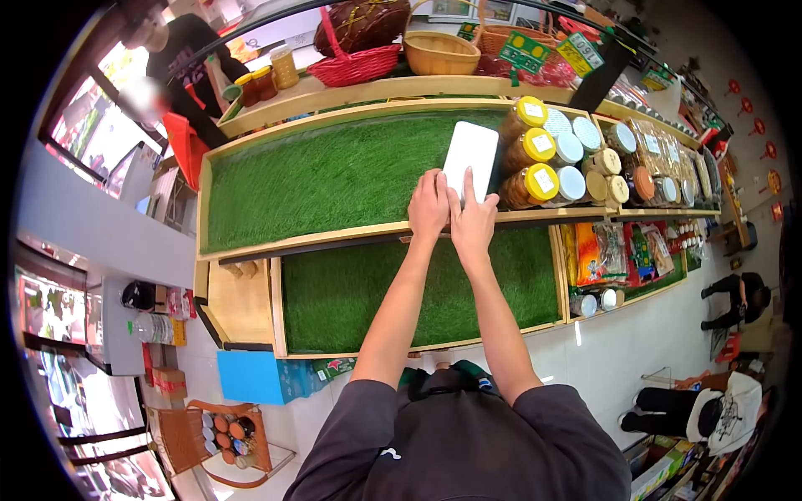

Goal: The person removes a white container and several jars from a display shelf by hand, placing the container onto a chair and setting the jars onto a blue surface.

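**White slab at our fingertips**

On the grass-lined bench (317, 167), beside yellow-lidded jars (539, 146), the white slab (473, 150) lay. It seemed light, stiff, perhaps slippery; its long edges looked best for holding. Our left hand (429, 202) and right hand (474, 219) were close together at its near end; firm grip, we could not tell.

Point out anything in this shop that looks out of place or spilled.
The jars clustered on the brown chair look out of place: similar jars, like the yellow-lidded ones, line the display shelf. I see no spill.
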A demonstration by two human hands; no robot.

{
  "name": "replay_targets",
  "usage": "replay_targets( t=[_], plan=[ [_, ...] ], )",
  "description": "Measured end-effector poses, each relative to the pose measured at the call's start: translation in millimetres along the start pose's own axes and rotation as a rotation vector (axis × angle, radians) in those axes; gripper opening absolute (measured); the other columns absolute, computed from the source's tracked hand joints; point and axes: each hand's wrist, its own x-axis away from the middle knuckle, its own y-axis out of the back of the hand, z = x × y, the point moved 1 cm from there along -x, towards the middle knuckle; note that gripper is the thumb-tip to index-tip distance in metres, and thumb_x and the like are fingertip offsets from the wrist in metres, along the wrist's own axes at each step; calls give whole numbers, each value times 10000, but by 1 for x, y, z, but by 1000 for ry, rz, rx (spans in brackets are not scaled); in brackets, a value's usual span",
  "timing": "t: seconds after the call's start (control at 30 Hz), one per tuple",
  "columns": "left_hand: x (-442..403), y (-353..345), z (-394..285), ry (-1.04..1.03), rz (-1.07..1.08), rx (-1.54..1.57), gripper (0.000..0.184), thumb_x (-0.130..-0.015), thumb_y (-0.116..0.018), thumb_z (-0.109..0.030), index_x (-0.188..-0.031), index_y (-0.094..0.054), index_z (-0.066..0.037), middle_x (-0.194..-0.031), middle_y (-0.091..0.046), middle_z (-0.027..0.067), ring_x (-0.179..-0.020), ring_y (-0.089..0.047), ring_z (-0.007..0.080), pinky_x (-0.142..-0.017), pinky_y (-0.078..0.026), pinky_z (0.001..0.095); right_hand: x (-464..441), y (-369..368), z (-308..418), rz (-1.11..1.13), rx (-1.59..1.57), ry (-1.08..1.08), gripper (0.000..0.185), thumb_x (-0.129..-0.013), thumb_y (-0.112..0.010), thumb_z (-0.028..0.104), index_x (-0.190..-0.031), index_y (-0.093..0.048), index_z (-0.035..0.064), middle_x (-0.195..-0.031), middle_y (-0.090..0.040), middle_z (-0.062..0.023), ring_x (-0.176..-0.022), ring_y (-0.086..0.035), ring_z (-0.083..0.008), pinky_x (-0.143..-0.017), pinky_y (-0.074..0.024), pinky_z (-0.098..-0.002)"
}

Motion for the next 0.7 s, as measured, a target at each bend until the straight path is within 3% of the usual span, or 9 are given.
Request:
replay_targets(
  t=[0.17, 0.37, 0.43, 0.5, 0.53, 0.57, 0.63, 0.67, 0.7],
  plan=[
    [3, -13, -9, -4, 7, -19, 392, -965, -388, -376, -1127, -582, -76, -1107, -582, 152, -1031, -554, 367, -859, -445, 447, -5, 13, -13, 6, 37, 29, 524, -914, -511, 416, -1401, -433, 239, -906, -473, -239, -739, -544, -396, -679, -464, -445],
    [-7, -20, 16, -36, 83, -38, 465, -978, -340, -399, -1191, -569, -55, -1167, -556, 205, -1049, -541, 394, -916, -417, 445, -10, 4, -33, 36, -74, 94, 517, -936, -484, 398, -1428, -385, 276, -837, -425, -215, -733, -514, -396, -723, -447, -437],
    [-16, -19, 18, -48, 97, -20, 519, -979, -330, -420, -1193, -564, -9, -1184, -559, 230, -1072, -541, 389, -947, -404, 426, -16, 0, -40, 111, -200, 26, 559, -937, -481, 398, -1442, -358, 192, -941, -480, -281, -845, -528, -441, -820, -441, -452],
    [-25, -23, 29, 176, 203, 146, 563, -980, -333, -431, -1155, -568, 49, -1128, -588, 258, -1065, -559, 370, -954, -396, 403, -21, -18, -55, -139, -564, -1, 643, -920, -504, 419, -1438, -332, 79, -1159, -462, -363, -1005, -514, -471, -910, -416, -461],
    [-33, -24, 36, 182, 210, 321, 620, -961, -365, -500, -1128, -594, 52, -1039, -637, 222, -968, -592, 308, -871, -428, 386, -26, -22, -56, -96, -585, -156, 699, -898, -539, 440, -1397, -355, -13, -1190, -501, -368, -1068, -513, -472, -964, -382, -481],
    [-36, -25, 43, 178, 214, 311, 620, -961, -365, -500, -1128, -594, 52, -1039, -637, 222, -968, -592, 308, -871, -428, 386, -30, -23, -61, -100, -593, -163, 699, -898, -539, 440, -1397, -355, -13, -1190, -501, -368, -1068, -513, -472, -964, -382, -481],
    [-30, -11, 18, 428, 358, 380, 738, -904, -390, -631, -1253, -538, 2, -1197, -582, 158, -1050, -543, 272, -834, -449, 411, -38, -14, -59, 127, -620, -166, 685, -883, -564, 454, -1353, -416, -21, -983, -624, -288, -852, -637, -380, -780, -497, -431],
    [-32, -12, 21, 429, 389, 334, 793, -885, -374, -672, -1281, -511, 0, -1202, -581, 161, -1062, -537, 273, -841, -448, 422, -34, -5, -55, 299, -814, -393, 638, -894, -561, 451, -1295, -471, -37, -788, -649, -167, -526, -613, -242, -498, -489, -343],
    [-30, -10, 13, 430, 380, 323, 793, -885, -374, -672, -1281, -511, 0, -1202, -581, 161, -1062, -537, 273, -841, -448, 422, -33, -6, -55, 306, -825, -391, 638, -894, -561, 451, -1295, -471, -37, -788, -649, -167, -526, -613, -242, -498, -489, -343]
  ],
)
